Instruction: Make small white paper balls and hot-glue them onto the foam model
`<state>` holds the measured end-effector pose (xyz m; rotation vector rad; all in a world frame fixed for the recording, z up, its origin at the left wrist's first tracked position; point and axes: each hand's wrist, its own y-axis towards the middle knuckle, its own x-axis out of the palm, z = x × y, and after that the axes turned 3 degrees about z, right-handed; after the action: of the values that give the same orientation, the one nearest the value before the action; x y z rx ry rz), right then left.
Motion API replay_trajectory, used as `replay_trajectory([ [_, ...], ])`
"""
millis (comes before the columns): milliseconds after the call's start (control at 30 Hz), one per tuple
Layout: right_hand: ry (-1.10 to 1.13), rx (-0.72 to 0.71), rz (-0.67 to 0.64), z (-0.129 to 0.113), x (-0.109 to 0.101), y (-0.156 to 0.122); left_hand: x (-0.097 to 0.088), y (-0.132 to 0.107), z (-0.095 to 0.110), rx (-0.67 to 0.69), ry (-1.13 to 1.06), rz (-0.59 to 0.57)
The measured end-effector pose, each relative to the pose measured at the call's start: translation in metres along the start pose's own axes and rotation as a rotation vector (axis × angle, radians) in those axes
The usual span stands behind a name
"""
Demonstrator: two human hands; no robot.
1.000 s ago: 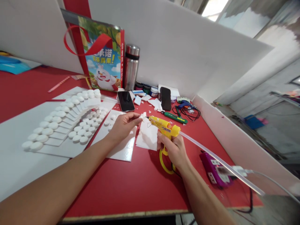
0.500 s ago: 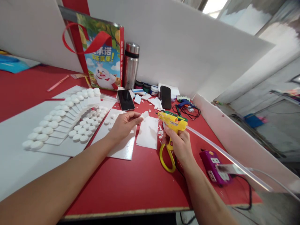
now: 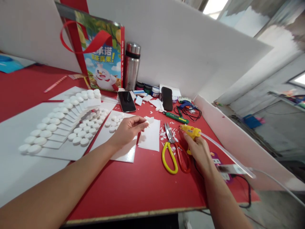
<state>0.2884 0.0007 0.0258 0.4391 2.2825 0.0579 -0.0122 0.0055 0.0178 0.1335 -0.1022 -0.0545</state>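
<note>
My left hand [image 3: 130, 129] is closed, thumb and fingers pinching a small white paper piece [image 3: 149, 121] above a folded white sheet [image 3: 152, 138]. Around the yellow hot glue gun [image 3: 190, 131] my right hand [image 3: 199, 149] is wrapped, and a long clear glue stick [image 3: 228, 154] sticks out of the gun's back. Between the hands lie scissors [image 3: 170, 152] with one yellow and one red handle, on white paper scraps. Left of my left hand, white round discs [image 3: 89, 129] stand in rows on a white board [image 3: 59, 153].
A green utility knife [image 3: 176, 117] lies beyond the scissors. Two phones, one a black phone [image 3: 127, 101], a steel bottle [image 3: 132, 66] and a printed bag [image 3: 102, 60] are at the back. A purple power strip [image 3: 226, 176] with cables sits right, partly behind my right arm.
My right hand has moved right with the glue gun, away from the paper, uncovering the scissors and scraps. My left hand stays over the sheet, shifted slightly.
</note>
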Motion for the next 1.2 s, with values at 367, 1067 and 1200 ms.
replay_trajectory([
  [367,-0.389,-0.076,-0.011,-0.009,-0.01,-0.007,0.003,-0.002,0.005,-0.072,-0.083,0.018],
  [1067,0.742,-0.061,-0.535,-0.111,0.052,-0.026,0.001,0.0,0.0,-0.035,-0.092,-0.051],
  [1200,0.999,0.097,-0.484,-0.102,0.065,-0.032,0.002,-0.001,0.001,-0.059,-0.09,-0.047],
])
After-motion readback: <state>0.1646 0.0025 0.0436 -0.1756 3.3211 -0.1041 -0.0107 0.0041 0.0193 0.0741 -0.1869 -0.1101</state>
